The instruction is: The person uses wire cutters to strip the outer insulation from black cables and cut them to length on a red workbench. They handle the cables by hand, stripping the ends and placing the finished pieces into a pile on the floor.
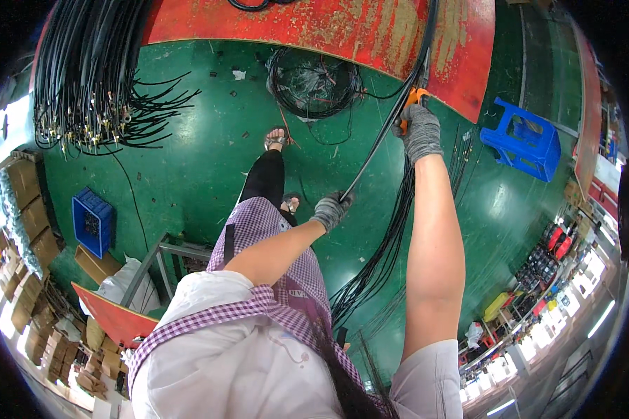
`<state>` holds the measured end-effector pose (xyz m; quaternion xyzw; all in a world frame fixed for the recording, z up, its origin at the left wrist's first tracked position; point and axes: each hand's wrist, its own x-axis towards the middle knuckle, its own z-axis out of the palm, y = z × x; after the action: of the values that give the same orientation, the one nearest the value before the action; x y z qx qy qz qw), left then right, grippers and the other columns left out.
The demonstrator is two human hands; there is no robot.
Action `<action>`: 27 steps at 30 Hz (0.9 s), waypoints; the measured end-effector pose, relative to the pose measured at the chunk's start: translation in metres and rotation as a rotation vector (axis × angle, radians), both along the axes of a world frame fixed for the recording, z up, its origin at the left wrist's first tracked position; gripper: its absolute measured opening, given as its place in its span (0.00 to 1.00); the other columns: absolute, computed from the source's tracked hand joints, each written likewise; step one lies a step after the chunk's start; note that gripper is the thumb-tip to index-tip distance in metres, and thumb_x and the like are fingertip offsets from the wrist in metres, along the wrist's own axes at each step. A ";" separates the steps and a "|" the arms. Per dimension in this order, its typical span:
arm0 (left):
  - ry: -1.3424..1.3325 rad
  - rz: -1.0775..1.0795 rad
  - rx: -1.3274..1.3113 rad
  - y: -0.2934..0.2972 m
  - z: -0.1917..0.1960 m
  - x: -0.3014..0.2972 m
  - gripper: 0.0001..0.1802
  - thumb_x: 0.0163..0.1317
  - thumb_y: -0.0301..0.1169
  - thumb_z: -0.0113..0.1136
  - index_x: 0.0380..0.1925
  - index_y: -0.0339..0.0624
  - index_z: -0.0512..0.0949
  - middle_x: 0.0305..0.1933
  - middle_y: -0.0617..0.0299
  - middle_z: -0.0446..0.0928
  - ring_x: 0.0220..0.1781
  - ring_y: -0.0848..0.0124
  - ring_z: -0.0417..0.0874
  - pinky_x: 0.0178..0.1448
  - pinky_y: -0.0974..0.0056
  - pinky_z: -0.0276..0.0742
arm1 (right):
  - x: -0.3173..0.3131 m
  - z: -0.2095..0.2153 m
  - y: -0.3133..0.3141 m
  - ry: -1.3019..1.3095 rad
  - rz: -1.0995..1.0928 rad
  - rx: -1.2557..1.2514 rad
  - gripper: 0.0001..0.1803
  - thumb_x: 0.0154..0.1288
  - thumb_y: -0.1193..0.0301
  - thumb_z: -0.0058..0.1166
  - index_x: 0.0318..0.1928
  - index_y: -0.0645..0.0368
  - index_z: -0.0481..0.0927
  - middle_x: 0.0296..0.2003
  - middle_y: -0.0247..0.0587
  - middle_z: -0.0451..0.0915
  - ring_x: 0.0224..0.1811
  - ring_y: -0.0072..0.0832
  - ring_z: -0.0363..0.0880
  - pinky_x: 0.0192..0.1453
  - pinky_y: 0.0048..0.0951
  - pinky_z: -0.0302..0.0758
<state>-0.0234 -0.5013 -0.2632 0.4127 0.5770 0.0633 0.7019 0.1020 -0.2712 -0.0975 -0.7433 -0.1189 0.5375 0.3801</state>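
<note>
My right hand (pixel 421 130), in a grey knitted glove, is closed around the orange handles of what look like scissors (pixel 414 98), at the edge of the red worktable. Their blades are hard to make out beside the black cables (pixel 382 136). My left hand (pixel 330 211), gloved the same way, is closed around the lower stretch of these cables, which run taut from the table edge down to it. Below and beside my right hand, a long bundle of black cables (pixel 391 241) hangs toward the floor.
The worn red table (pixel 314 24) spans the far side. Many black cables with metal ends (pixel 91 77) hang off its left. A cable coil (pixel 276 87) lies on the green floor under it. A blue stool (pixel 524 140) stands right, a blue crate (pixel 93 222) left, a metal frame (pixel 164 262) nearby.
</note>
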 end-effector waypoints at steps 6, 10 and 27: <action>-0.066 0.085 0.044 0.057 0.024 0.001 0.15 0.56 0.42 0.52 0.28 0.41 0.73 0.17 0.68 0.66 0.18 0.73 0.62 0.23 0.67 0.62 | -0.002 0.005 0.001 -0.034 0.015 -0.045 0.07 0.44 0.76 0.44 0.27 0.60 0.65 0.20 0.39 0.65 0.18 0.30 0.66 0.16 0.31 0.65; -0.019 0.082 0.074 0.086 0.067 0.002 0.17 0.54 0.45 0.53 0.29 0.42 0.73 0.15 0.68 0.65 0.17 0.74 0.64 0.22 0.67 0.63 | -0.001 0.005 0.002 -0.013 -0.014 -0.086 0.08 0.43 0.76 0.44 0.29 0.60 0.65 0.21 0.39 0.65 0.18 0.31 0.66 0.17 0.30 0.66; -0.254 0.207 -0.132 0.135 0.162 -0.008 0.19 0.55 0.40 0.54 0.39 0.35 0.68 0.24 0.65 0.67 0.25 0.76 0.67 0.27 0.69 0.72 | 0.005 -0.007 0.000 -0.040 0.042 -0.071 0.05 0.45 0.73 0.47 0.26 0.58 0.69 0.18 0.37 0.67 0.17 0.30 0.68 0.19 0.33 0.69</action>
<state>-0.0318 -0.3661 -0.1008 0.2928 0.5258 0.1487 0.7847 0.1072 -0.2708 -0.1043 -0.7641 -0.1230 0.5346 0.3395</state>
